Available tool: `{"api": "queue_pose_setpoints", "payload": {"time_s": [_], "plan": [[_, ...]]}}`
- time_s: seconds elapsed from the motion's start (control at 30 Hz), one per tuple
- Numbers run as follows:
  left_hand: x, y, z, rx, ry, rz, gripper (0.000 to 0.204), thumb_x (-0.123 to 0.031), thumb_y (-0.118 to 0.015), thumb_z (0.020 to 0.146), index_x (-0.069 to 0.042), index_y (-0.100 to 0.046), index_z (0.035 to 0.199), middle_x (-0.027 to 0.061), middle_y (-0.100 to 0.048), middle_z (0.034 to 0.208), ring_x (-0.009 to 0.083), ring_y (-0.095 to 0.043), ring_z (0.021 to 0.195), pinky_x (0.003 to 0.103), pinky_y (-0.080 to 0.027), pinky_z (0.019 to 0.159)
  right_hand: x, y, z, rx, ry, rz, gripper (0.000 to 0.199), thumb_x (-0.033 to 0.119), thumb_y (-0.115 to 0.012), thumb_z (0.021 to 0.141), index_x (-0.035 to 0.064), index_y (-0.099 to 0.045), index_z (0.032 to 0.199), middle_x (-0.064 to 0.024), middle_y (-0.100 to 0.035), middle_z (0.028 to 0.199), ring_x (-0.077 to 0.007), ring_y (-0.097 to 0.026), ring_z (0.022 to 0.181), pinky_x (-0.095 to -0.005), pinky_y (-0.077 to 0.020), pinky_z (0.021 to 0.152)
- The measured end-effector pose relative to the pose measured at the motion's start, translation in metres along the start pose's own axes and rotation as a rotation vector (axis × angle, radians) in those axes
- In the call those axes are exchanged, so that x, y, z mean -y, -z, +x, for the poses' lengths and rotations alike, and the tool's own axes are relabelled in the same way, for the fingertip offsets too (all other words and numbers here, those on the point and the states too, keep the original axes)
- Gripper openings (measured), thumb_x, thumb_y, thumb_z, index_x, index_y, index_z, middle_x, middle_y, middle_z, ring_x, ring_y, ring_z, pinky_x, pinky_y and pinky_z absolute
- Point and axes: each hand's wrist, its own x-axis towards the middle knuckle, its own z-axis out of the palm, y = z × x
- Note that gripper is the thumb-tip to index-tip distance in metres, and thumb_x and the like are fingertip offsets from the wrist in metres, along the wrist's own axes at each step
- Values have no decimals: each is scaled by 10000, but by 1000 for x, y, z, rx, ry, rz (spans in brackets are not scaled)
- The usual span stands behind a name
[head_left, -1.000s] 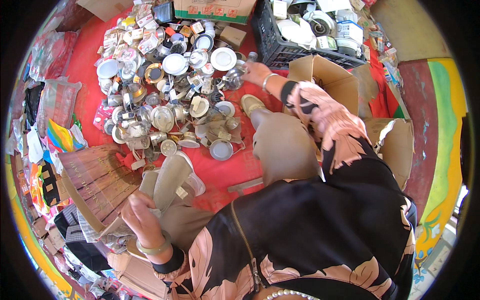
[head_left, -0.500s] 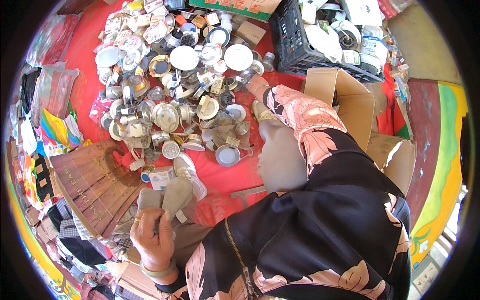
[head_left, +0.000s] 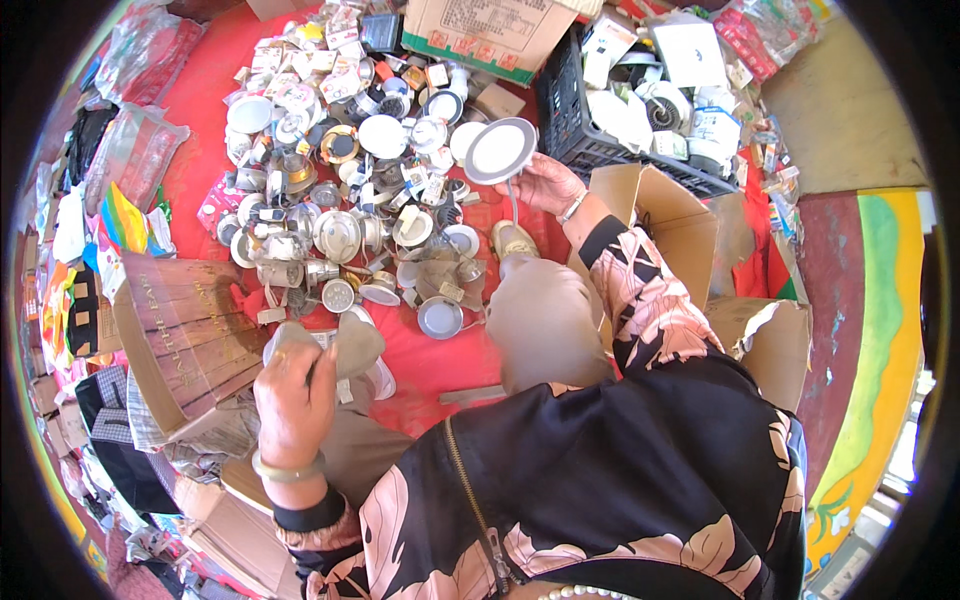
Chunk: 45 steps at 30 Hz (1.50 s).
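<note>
A round downlight (head_left: 501, 150) with a white face and grey rim is held up at the right edge of the pile. My right hand (head_left: 550, 186) grips it by its right side, and a thin cable hangs below it. My left hand (head_left: 293, 398) is closed in a pinch over my lap, near my knee; whatever its fingers hold, if anything, cannot be made out. In front of me lies a heap of lamp fittings, among them a round white fitting (head_left: 336, 236) and a dish-shaped white lamp (head_left: 440, 318).
A black plastic crate (head_left: 588, 135) full of lamp parts stands at the far right. Closer on the right is an open cardboard box (head_left: 680, 235). A wood-patterned carton (head_left: 190, 330) leans at my left. Red cloth (head_left: 405, 372) covers the ground.
My right hand has lifted the downlight out of the pile's right edge and drawn it up and rightward. My left hand has risen slightly, still closed.
</note>
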Motion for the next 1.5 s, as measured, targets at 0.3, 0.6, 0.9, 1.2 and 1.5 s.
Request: {"api": "queue_pose_setpoints", "payload": {"time_s": [0.3,0.6,0.9,1.2,1.5], "plan": [[-25,4,5,66,310,-1206,347,-263,-541,894,9,-538,1110,98,-615,1007,128,-546,676,263,-465,627,10,-194,31,375,-4,-179,831,92,-765,637,21,-335,1345,-148,-418,1338,-309,-408,1236,-461,-344,1019],[-35,17,26,-60,178,-1850,292,-265,-596,846,7,-568,947,90,-595,676,173,-564,540,268,-480,515,-41,-293,34,467,67,-415,676,213,-601,814,4,-275,1368,-123,-407,1341,-252,-387,1237,-386,-299,1024],[4,-6,66,-748,59,-1801,276,-225,-551,893,-30,-517,1086,80,-619,889,162,-606,670,282,-516,545,-96,-256,26,231,-145,-809,695,341,-644,818,10,-341,1348,-67,-444,1291,-181,-446,1154,-304,-334,986],[37,6,79,-891,211,-1599,342,-146,-529,896,40,-438,1170,111,-570,1070,162,-553,933,291,-447,808,-19,-216,7,-79,-190,-1018,435,308,-583,868,-20,-554,1153,-72,-617,1041,-144,-571,937,-263,-436,854],[24,-14,77,-627,177,-1690,407,54,-526,780,4,-391,1161,129,-549,1073,214,-578,937,321,-492,755,26,-248,12,-563,587,-859,310,97,-574,823,-11,-554,1113,-107,-618,998,-167,-607,836,-271,-494,745]]}}
